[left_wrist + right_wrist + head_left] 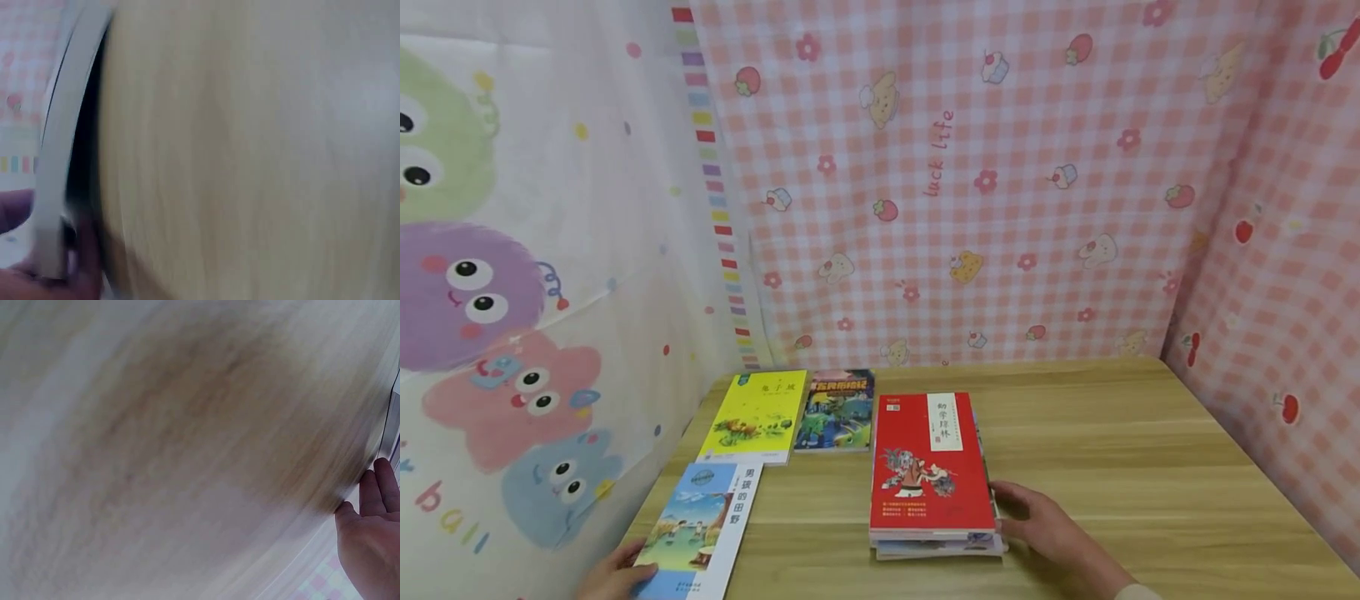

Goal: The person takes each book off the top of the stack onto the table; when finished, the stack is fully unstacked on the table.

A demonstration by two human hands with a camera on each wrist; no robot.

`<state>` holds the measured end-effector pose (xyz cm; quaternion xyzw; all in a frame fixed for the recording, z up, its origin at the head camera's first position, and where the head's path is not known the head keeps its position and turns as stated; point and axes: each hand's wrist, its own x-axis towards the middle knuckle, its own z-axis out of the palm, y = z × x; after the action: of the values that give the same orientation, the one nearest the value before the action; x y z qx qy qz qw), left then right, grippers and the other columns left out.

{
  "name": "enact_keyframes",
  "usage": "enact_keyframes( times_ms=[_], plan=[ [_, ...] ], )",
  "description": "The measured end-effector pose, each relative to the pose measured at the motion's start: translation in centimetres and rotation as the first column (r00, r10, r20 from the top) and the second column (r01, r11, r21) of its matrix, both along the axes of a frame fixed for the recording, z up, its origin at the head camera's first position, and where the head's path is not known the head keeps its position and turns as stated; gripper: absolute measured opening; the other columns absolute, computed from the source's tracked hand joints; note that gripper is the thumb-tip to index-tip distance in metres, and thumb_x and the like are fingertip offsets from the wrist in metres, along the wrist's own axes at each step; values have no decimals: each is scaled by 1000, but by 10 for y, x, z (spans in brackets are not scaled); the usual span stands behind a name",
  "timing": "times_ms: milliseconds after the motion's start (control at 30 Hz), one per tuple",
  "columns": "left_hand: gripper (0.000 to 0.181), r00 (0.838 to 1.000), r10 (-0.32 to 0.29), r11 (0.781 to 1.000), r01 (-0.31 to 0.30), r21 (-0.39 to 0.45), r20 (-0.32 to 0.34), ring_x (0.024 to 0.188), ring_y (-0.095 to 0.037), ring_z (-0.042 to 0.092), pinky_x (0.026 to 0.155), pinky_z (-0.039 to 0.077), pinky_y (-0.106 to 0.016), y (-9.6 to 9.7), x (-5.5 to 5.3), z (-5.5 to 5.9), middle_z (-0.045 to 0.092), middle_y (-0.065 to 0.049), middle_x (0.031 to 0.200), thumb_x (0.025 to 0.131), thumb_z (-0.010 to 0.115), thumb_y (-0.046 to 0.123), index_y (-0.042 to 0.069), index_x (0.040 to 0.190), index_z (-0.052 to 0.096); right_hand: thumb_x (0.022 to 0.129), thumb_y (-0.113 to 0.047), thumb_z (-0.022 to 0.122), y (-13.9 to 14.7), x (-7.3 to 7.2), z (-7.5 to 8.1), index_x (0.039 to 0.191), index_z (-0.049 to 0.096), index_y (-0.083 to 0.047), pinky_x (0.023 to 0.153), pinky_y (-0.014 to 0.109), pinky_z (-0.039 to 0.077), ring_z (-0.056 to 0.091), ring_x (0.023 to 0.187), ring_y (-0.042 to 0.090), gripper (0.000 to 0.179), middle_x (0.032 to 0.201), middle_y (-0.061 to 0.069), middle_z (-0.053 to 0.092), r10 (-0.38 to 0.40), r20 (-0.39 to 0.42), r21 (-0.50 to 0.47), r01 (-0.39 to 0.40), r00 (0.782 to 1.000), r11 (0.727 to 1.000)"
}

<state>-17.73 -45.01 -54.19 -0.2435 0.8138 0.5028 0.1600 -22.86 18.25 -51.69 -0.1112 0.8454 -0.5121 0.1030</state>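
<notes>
In the head view my left hand (613, 573) grips the lower left edge of a blue and white book (700, 527) with a countryside picture. The left wrist view shows the book's pale page edge (64, 137) between thumb and fingers, its underside tilted off the wooden surface. My right hand (1039, 522) touches the right side of a stack topped by a red book (934, 483). Under it, more books (940, 547) stick out at the front. In the right wrist view the fingers (372, 495) reach fairly straight toward a book edge at the frame's right.
A yellow book (758, 417) lies at the table's back left, with a dark, colourful comic-style book (837, 412) beside it. The wooden table (1120, 450) extends to the right. A cartoon cloth (587, 333) hangs at left, a pink checked curtain (1000, 300) behind.
</notes>
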Motion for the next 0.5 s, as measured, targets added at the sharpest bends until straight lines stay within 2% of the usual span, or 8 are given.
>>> enact_keyframes(
  times_ms=[33,100,167,233,400,500],
  plan=[
    [97,999,-32,998,30,-56,-27,130,-59,30,98,40,-62,7,3,8,24,-42,146,88,76,33,-21,145,18,88,-11,74,0,0,0,141,53,-2,110,58,32,43,134,42,58,144,20,50,-1,3,-1,1,1000,1000],
    [90,994,-87,983,74,-170,-72,129,-60,31,95,43,-61,23,6,25,31,-41,144,90,73,35,-21,143,27,88,-11,74,1,0,1,141,53,-2,110,58,32,43,134,42,57,144,20,50,1,7,-4,0,1000,1000],
    [83,991,-89,975,67,-213,-96,129,-60,31,94,43,-62,41,6,40,31,-40,145,92,70,35,-18,143,31,88,-11,74,2,0,1,141,53,-2,109,58,32,42,134,43,58,144,21,50,1,8,-8,-1,1000,1000],
    [76,989,-75,971,44,-235,-126,125,-59,35,93,44,-61,57,5,50,34,-40,142,94,69,32,-16,142,35,88,-11,74,2,0,1,141,52,-2,110,59,31,42,134,43,58,144,21,50,7,8,-13,-7,1000,1000],
    [62,982,41,983,-72,-167,-186,122,-50,43,97,42,-58,84,-9,53,39,-36,137,98,63,21,-12,143,35,88,-12,74,2,-1,-1,141,52,-1,109,59,32,43,133,43,58,143,21,51,16,-5,-12,-16,1000,1000],
    [62,970,66,988,-96,-120,-233,124,-48,43,99,41,-57,94,-17,52,40,-34,139,98,62,21,-10,145,34,88,-12,74,1,-1,-1,141,52,-2,109,58,32,44,133,42,58,143,20,51,15,-1,-13,-15,1000,1000]
  ],
)
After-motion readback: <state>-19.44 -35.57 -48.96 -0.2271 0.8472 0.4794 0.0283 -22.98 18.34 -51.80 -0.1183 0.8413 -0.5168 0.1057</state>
